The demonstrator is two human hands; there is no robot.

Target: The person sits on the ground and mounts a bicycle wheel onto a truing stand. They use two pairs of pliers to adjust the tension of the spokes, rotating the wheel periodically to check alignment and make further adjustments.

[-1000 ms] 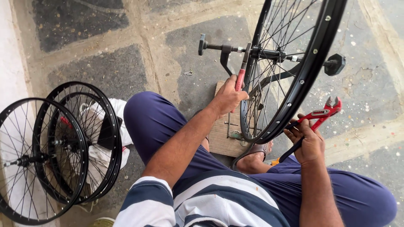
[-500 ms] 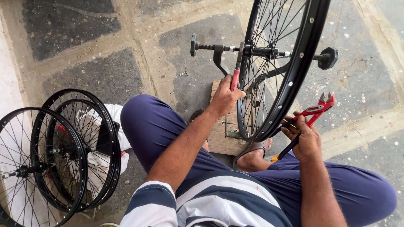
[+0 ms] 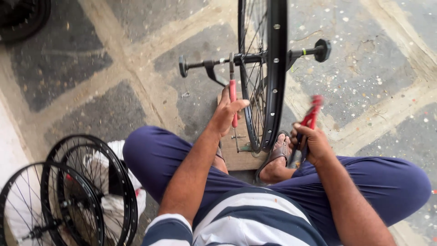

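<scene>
A black bicycle wheel rim (image 3: pixel 276 86) with thin spokes stands upright on a black stand axle (image 3: pixel 214 64) in front of me. My left hand (image 3: pixel 227 114) grips a red-handled tool (image 3: pixel 233 95) that reaches up to the axle beside the spokes. To the right of the rim, my right hand (image 3: pixel 309 143) holds red pliers (image 3: pixel 312 116), blurred by motion. A wooden block (image 3: pixel 239 157) lies under the wheel, and my sandalled foot (image 3: pixel 277 159) rests against it.
Two or three black spoked wheels (image 3: pixel 86 191) lean together at the lower left over a white bag (image 3: pixel 114 200). Another dark tyre (image 3: pixel 22 16) shows at the top left corner. The floor is paved in grey and tan stone.
The view has swung so the rim now appears edge-on. My right hand with the pliers has stayed beside the rim, lifting slightly. My left hand keeps its grip on the red-handled tool.
</scene>
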